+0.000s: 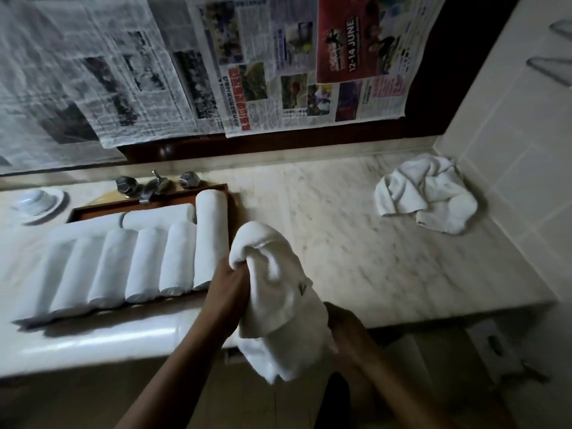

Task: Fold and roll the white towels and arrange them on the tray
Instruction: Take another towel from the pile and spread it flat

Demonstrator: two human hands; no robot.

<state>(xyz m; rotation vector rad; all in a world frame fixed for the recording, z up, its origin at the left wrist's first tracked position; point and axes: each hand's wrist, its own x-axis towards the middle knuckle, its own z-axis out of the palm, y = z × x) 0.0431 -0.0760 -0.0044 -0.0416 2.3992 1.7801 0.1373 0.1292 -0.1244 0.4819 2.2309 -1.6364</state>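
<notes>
A loose white towel [280, 292] hangs in front of the counter's edge, held up by both hands. My left hand [227, 294] grips its upper left edge. My right hand [348, 328] grips its lower right side, fingers partly hidden behind the cloth. To the left, a brown wooden tray [148, 203] lies across the sink and holds several rolled white towels [145, 264] side by side, with more rolls behind them. A crumpled white towel [425, 193] lies at the counter's far right corner.
The marble counter [340, 236] runs from the sink to a tiled wall [510, 134] on the right. Metal tap handles [154, 184] stand behind the tray. A white dish [38, 202] sits at far left. Newspapers [216, 63] cover the mirror above.
</notes>
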